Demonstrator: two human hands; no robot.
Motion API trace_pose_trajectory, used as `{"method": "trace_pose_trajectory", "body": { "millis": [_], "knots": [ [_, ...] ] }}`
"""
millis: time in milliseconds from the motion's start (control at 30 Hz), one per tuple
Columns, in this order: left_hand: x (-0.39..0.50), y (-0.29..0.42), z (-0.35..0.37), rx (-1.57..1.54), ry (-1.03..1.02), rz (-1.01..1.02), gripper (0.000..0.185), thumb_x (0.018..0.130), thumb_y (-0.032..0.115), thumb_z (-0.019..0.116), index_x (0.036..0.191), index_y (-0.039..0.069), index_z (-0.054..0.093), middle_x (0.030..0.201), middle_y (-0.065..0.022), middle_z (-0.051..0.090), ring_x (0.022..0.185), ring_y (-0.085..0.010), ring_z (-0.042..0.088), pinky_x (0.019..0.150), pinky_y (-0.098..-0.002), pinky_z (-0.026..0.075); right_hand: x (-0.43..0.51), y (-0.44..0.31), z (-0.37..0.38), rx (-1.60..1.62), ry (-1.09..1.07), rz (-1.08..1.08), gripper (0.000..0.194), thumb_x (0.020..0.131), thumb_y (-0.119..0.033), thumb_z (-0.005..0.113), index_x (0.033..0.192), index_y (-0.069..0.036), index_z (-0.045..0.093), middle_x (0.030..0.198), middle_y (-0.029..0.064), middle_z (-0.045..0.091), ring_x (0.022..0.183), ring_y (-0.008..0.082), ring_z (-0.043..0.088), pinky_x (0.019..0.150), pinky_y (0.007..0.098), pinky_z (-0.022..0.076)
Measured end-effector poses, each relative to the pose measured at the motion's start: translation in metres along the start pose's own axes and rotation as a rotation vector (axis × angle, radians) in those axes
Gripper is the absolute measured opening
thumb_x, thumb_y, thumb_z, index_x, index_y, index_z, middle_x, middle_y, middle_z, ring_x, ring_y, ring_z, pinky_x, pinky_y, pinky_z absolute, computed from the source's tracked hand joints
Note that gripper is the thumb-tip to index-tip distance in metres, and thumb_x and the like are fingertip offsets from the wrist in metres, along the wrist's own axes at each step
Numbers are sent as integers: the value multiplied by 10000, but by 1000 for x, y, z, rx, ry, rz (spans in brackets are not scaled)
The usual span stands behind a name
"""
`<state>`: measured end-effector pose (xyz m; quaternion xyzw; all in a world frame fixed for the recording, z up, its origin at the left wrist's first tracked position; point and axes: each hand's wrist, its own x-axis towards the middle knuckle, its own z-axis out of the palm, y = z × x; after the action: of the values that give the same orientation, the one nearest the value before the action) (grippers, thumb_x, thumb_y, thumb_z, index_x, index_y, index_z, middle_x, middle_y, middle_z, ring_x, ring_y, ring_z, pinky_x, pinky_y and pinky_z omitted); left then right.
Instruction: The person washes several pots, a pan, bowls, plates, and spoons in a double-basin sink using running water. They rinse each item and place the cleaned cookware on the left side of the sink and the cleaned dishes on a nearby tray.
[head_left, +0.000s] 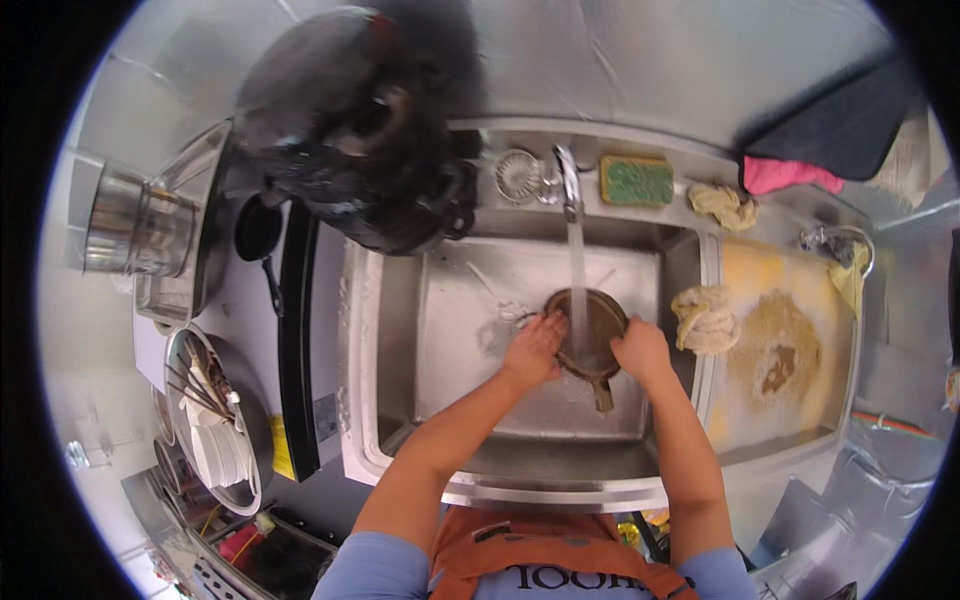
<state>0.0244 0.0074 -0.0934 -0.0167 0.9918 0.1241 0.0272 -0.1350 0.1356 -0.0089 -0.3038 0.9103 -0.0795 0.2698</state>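
Observation:
A small brownish pot (604, 321) with a short handle (602, 397) sits low in the left basin of a stainless steel sink (480, 375). Water (576, 262) runs from the chrome faucet (568, 180) straight into it. My left hand (534, 349) grips the pot's left rim, fingers reaching over the edge. On the opposite side, my right hand (643, 345) holds the rim with the thumb toward the inside. The handle points toward me. The pot's underside is hidden.
Foamy brownish water fills the right basin (780, 360); a wrung cloth (705, 320) lies on the divider. Behind are a green-and-yellow sponge (637, 181) and another cloth (724, 208). A black plastic bag (360, 135) overhangs the back left corner. Leftward stand a small black pan (259, 229) and a dish-filled bowl (217, 427).

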Motion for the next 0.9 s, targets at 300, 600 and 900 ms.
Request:
{"method": "trace_pose_trajectory", "body": {
  "millis": [300,600,900],
  "knots": [
    [26,34,6,-180,-62,-470,541,831,301,383,1240,-53,378,1344,-199,304,1280,-302,232,1053,-433,143,9,17,47,804,-374,287,239,715,-129,526,752,102,577,591,163,585,484,227,599,423,321,495],
    [3,66,-27,-659,-310,-370,468,769,169,486,1206,19,413,1272,-190,393,1181,-350,360,986,-453,266,9,32,74,1151,-259,282,218,720,-127,539,797,76,555,595,124,565,427,206,550,378,283,451],
    [-58,66,-28,-935,469,-997,443,770,230,570,1123,-10,450,1032,-167,530,878,-246,574,777,-394,445,-13,14,114,1344,-506,679,161,758,-107,563,855,20,577,839,115,582,645,188,558,481,309,469]
  ]
}}
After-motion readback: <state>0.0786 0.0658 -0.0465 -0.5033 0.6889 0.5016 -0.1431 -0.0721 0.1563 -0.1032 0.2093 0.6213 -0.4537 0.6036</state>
